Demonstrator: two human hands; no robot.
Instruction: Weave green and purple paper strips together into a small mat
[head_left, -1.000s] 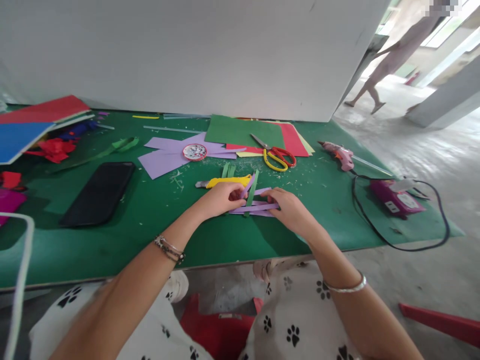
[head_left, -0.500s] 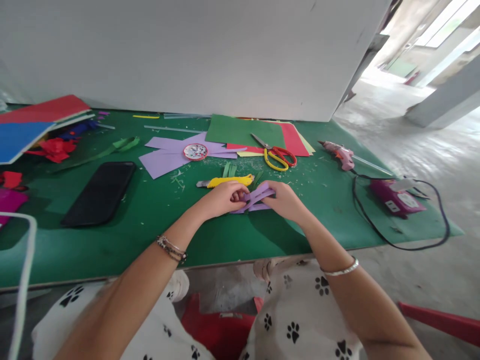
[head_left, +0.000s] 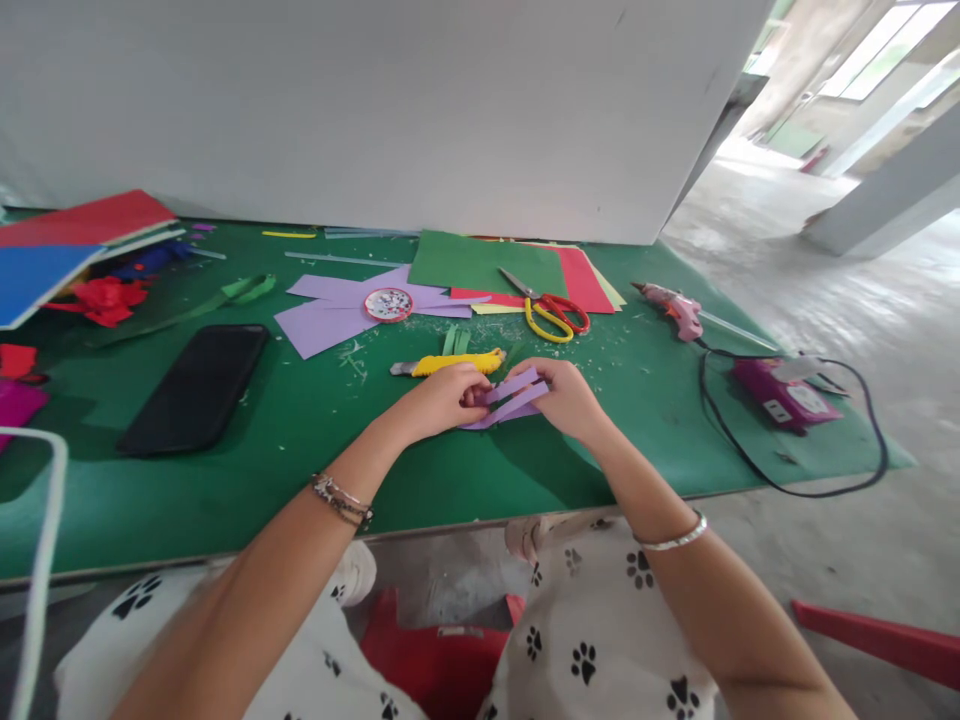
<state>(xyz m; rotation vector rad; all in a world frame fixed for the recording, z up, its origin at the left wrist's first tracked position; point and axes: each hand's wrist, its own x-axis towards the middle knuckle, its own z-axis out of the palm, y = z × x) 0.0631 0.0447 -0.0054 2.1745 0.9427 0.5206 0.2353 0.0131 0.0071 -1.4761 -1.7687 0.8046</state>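
Note:
My left hand [head_left: 456, 397] and my right hand [head_left: 560, 396] meet over the green table near its front edge. Between them is a piece of purple paper [head_left: 517, 405] cut into narrow strips. The left thumb and fingers pinch its left end; the right fingers close on the strips at the other side. Just beyond the left hand lies a yellow utility knife [head_left: 457, 363], its blade end pointing left. Small green paper strips [head_left: 455, 340] sit behind the knife.
Purple sheets [head_left: 330, 328] lie under a round dish of small bits [head_left: 388, 304]. Scissors [head_left: 551, 310] rest by green and red sheets [head_left: 491, 265]. At right are a glue gun [head_left: 671, 305] and a corded purple box [head_left: 784, 393]; at left, a black phone [head_left: 196, 390].
The strips between my hands have shifted and spread apart, showing a clearer gap. Both hands stay in nearly the same place, and the view has moved slightly.

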